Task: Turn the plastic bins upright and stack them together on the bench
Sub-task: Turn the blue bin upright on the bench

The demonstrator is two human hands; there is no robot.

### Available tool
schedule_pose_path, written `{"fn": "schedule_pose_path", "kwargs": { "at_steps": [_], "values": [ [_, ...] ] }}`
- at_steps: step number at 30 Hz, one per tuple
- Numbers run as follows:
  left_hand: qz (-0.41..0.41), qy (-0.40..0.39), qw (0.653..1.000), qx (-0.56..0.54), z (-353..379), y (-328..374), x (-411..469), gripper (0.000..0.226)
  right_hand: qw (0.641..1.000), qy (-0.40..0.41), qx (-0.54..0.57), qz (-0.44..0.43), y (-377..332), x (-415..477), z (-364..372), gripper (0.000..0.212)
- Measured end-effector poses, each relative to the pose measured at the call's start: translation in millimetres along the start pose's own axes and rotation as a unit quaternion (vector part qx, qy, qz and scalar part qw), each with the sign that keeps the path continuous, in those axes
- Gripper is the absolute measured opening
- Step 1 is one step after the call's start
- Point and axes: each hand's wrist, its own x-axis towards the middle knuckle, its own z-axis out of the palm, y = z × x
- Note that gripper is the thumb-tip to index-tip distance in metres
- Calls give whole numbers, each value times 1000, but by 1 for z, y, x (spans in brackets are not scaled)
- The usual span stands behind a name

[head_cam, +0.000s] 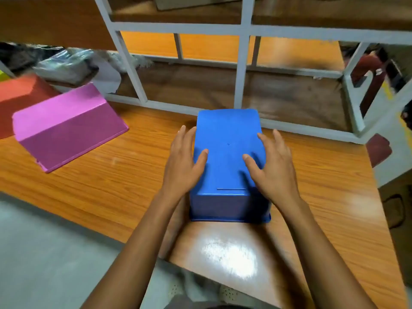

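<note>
A blue plastic bin [227, 130] lies upside down in the middle of the wooden bench [111, 186], its flat bottom facing up. My left hand [181, 161] lies against its left side with the thumb on the bottom panel and the fingers straight. On the bin's right side is my right hand [273, 166], fingers spread and thumb resting on top. A pink bin [66, 128] sits upside down at the left of the bench. Behind it, at the left edge, stands a red bin [20, 97], also bottom up.
A grey metal rack frame [242, 70] with wooden shelves rises right behind the bench. Plastic-wrapped bundles [66, 65] lie on the shelf behind the pink bin. A dark red stool [379, 148] stands off the bench's right end. Grey floor shows at lower left.
</note>
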Motion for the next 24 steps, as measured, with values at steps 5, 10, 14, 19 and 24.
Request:
{"fn": "schedule_pose_path", "kwargs": {
  "at_steps": [5,10,14,19,24],
  "values": [
    [-157,-56,980,-113,21,-4,32,60,986,-109,-37,122,27,35,9,96],
    [-303,-105,865,-386,39,-5,31,43,911,-178,293,227,40,31,22,50],
    [-287,-112,865,-397,43,-12,33,47,890,-165,362,221,38,28,22,27],
    [-260,-135,853,-432,40,-11,33,25,895,-147,339,250,28,28,16,49],
    [-300,-177,792,-501,39,-21,32,39,954,-111,161,227,-6,34,-8,73]
  ]
}}
